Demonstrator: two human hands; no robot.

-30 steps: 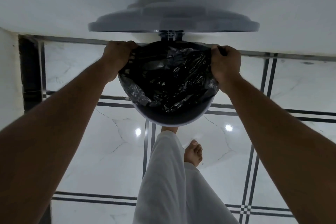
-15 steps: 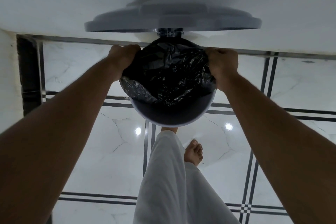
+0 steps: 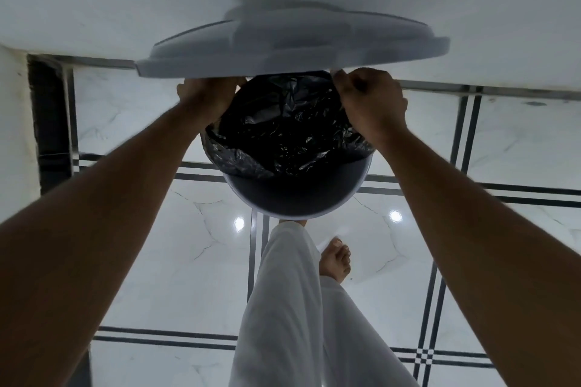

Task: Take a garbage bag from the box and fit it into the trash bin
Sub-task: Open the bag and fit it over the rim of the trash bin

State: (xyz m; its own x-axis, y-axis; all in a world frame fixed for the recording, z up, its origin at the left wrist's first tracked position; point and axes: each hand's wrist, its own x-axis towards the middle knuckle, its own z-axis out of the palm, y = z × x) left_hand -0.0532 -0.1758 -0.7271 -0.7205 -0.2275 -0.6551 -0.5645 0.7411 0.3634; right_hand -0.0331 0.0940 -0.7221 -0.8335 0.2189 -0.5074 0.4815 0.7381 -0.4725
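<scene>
Bag (image 3: pixel 292 132) already inside bin (image 3: pixel 292 201), lid (image 3: pixel 283 47) up; far and side edges draped over rim, near rim bare. Left hand (image 3: pixel 206 97) and right hand (image 3: pixel 371 104) each clenched on bag edge at far rim. Left: stretch film over near rim

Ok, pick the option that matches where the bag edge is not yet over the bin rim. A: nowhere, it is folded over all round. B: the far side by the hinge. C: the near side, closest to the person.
C: the near rim of the trash bin shows bare grey, while the black garbage bag sags inside it.
</scene>
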